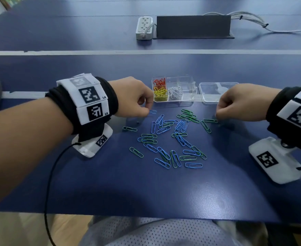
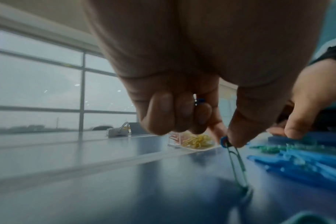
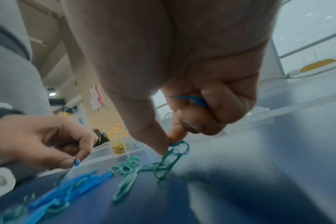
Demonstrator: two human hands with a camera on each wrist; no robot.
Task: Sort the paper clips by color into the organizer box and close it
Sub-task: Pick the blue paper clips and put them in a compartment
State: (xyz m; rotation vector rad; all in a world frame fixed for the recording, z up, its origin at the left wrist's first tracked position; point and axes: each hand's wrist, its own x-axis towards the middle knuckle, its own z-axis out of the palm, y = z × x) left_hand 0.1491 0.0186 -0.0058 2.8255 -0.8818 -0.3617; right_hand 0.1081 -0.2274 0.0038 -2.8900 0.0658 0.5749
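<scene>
The counter is a smooth, glossy dark blue surface that mirrors the light, crossed by pale matt strips toward its far edge. The organizer box and its lid are clear, shiny plastic, while the loose paper clips at the counter's middle look like thin wire under a smooth blue or green coating. Both wrists wear black cloth bands carrying matt white printed tags, and a white plastic power strip lies near the far edge.

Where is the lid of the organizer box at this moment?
In the head view, the clear lid lies flat on the blue table, just right of the organizer box and partly behind the right hand.
</scene>
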